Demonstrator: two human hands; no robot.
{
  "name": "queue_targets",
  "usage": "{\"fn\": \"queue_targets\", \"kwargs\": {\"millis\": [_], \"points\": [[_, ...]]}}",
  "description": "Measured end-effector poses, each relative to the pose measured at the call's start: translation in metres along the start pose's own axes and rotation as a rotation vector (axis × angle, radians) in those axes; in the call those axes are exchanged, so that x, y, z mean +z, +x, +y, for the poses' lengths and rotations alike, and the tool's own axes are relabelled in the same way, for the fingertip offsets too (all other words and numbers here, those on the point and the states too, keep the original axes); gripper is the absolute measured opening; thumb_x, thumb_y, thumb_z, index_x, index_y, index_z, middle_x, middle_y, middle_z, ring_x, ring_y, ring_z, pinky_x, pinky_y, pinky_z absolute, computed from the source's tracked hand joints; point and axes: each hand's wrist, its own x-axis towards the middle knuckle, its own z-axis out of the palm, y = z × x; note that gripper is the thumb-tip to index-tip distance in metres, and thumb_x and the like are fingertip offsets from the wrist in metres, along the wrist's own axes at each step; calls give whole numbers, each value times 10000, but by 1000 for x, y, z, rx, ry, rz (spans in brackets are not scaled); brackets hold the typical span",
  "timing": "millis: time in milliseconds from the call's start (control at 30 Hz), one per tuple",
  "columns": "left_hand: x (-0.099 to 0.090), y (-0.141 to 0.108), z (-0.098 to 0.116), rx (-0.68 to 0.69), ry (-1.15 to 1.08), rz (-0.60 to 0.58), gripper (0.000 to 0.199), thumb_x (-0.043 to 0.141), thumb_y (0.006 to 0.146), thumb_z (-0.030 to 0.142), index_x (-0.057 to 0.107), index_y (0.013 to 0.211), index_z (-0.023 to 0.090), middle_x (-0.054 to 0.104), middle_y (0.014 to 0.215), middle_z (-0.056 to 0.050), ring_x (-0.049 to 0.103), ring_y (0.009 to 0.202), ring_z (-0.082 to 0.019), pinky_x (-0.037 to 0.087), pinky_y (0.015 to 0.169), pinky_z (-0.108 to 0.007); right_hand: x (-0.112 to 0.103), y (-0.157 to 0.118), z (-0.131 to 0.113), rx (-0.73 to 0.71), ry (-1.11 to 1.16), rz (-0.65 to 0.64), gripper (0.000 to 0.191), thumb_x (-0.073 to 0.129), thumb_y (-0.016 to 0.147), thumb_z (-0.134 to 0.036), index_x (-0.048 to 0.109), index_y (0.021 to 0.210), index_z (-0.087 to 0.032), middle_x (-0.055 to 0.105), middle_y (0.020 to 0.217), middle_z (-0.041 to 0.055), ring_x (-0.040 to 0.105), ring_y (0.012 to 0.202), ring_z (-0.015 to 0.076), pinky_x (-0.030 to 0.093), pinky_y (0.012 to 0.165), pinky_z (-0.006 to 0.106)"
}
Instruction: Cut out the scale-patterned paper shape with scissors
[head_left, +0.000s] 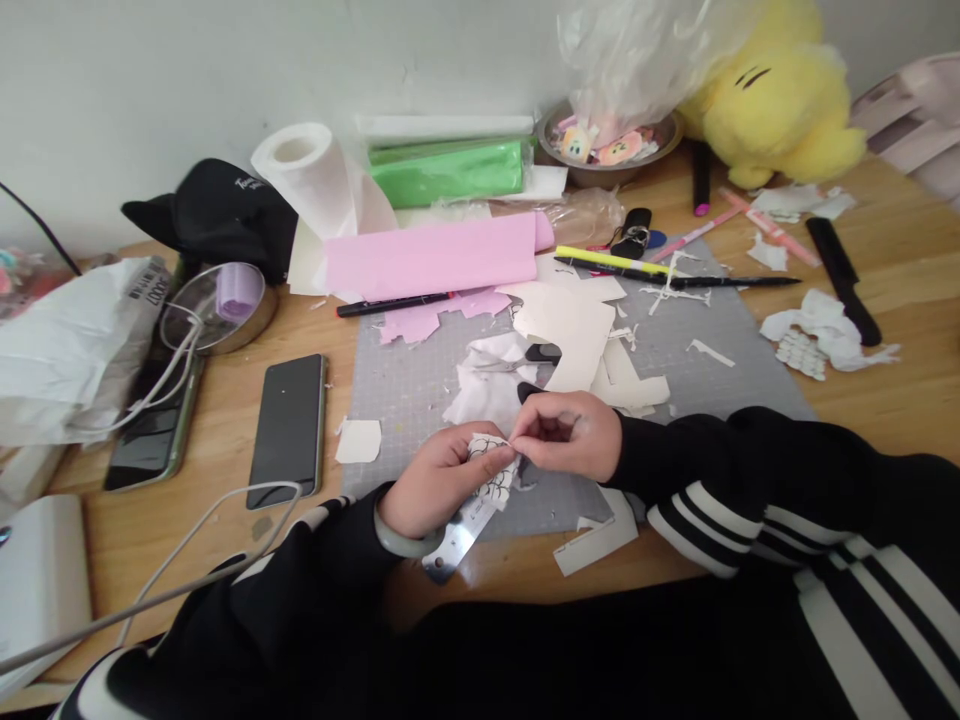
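Note:
My left hand (442, 480) is closed on a small white paper piece (493, 478) drawn over with black curved lines, its thumb lying across the front. At that piece's upper right edge, my right hand (564, 432) pinches with thumb and forefinger. Whether a scrap sits between those fingertips is too small to make out. Under the left hand a metal ruler (459, 540) sticks out toward the table's front edge. Just beyond both hands lie dark-handled scissors (541, 354), partly covered by white tissue (487, 385) and cream paper (574, 325).
A grey cutting mat (405, 385) carries paper scraps and pens. Behind it are pink paper (435, 255), a paper roll (300, 170) and a metal bowl (607, 170). Phones (289, 425) and a white cable (187, 535) lie left; a black comb (844, 280) lies right.

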Motion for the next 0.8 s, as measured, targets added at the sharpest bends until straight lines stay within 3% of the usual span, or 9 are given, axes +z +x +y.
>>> {"fn": "queue_targets", "kwargs": {"millis": [200,367,533,800], "points": [[0,-1,-2,-2,-65,6,292,597,768,387,513,627,145,417,542,45,350,501,-81,301,482,-211,0,0,-4,113,62,-16,104,608,721,-208,540,724,-129,503,565,-49,449,455,27,362,436,147],[1,-1,-2,-38,-136,25,286,618,755,401,554,671,135,501,573,23,438,516,-90,366,495,-211,-1,1,-4,172,91,-9,123,555,777,-238,507,724,-139,485,526,-60,466,421,35,375,395,138],[2,-1,-1,-82,-205,16,273,654,723,395,561,679,143,553,522,21,471,470,-86,384,484,-203,-2,5,2,134,164,85,149,502,808,-277,482,738,-147,472,492,-71,460,370,41,373,337,135],[2,-1,0,-94,-197,19,326,646,727,429,559,611,138,580,492,-7,476,474,-95,390,498,-215,-2,8,5,97,244,100,241,559,775,-366,462,715,-154,459,450,-89,437,311,42,365,282,135]]}}
